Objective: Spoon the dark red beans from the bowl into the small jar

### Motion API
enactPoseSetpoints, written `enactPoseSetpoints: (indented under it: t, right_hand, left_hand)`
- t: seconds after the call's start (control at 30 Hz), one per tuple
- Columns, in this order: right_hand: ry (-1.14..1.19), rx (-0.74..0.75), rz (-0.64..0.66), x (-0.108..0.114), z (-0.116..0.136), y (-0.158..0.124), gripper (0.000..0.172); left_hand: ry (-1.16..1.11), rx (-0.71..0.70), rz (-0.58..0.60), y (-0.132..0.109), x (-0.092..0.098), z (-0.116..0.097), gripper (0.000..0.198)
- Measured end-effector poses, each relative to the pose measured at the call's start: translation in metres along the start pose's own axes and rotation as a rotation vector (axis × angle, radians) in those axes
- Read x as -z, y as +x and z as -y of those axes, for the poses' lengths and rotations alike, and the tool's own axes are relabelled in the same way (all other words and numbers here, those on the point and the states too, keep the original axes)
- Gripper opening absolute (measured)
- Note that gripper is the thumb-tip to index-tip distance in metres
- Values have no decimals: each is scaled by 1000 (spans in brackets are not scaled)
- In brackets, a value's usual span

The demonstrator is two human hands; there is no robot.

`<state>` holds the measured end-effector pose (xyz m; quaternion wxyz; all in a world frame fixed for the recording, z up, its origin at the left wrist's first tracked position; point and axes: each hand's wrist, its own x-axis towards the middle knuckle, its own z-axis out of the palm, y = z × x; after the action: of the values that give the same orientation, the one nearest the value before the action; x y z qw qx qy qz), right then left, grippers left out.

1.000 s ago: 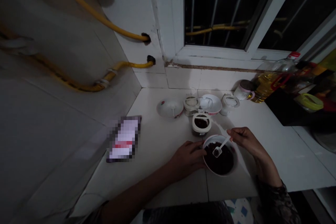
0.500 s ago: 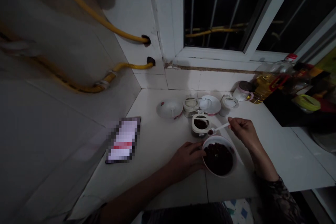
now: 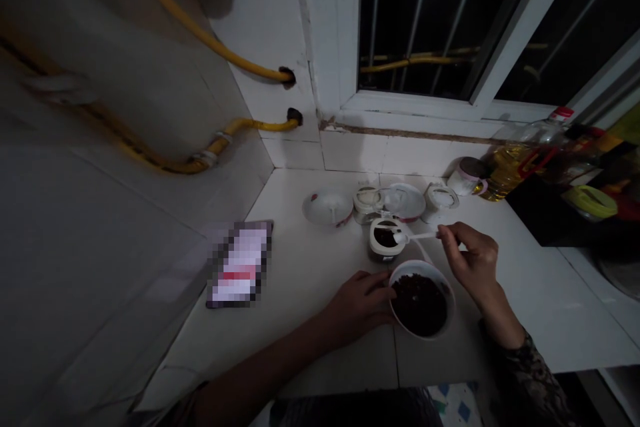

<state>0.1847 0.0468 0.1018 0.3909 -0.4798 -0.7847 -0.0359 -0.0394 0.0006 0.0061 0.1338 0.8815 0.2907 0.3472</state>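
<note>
My right hand (image 3: 470,255) pinches the handle end of a small white spoon (image 3: 424,236). The spoon's head is over the right side of the mouth of an open, white-rimmed jar (image 3: 399,251) with dark contents, and the head looks white. In front of the jar stands a white bowl (image 3: 451,313) filled with a dark, crumbly food (image 3: 419,305). My left hand (image 3: 363,303) holds this bowl at its left rim, its fingertips on the edge.
Behind are two pale bowls, one (image 3: 315,215) with a spoon inside, and white seasoning jars (image 3: 441,199). A phone (image 3: 240,265) with a blurred screen lies left. A lidded mug (image 3: 465,177), an oil bottle (image 3: 510,160) and a dark box (image 3: 530,213) stand at the right.
My right hand has moved the spoon from beside the jar to over its mouth. Dark red matter showed in the spoon's head before; now it looks white. My left hand stays at the bowl.
</note>
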Motion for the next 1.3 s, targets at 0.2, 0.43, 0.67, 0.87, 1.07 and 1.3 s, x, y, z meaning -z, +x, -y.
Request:
enactPoseSetpoints:
  t: [0.2,0.43,0.67,0.87,1.07,1.3]
  right_hand:
    - [141,-113,443,14,-9,-10,46]
    - [111,-34,702,-1,2,-25,46]
    - [117,-106,684,1,-2,-27,45]
    - [239,-197,705,1,-4,-29,48]
    - [452,-455,672,-4,-19,-29,52]
    - [576,-612,619,-9,-31,-32,52]
  left_hand:
    - [-5,0,-16,-1,-3,2,36]
    - [-1,-11,-22,2,0,-1,36]
    - [4,3,14,-1,-1,1,35]
    - [-2,-14,-17,0,0,1,35]
    - [-7,0,1,-1,0,0,33]
    - [-14,11,33,-1,0,1,33]
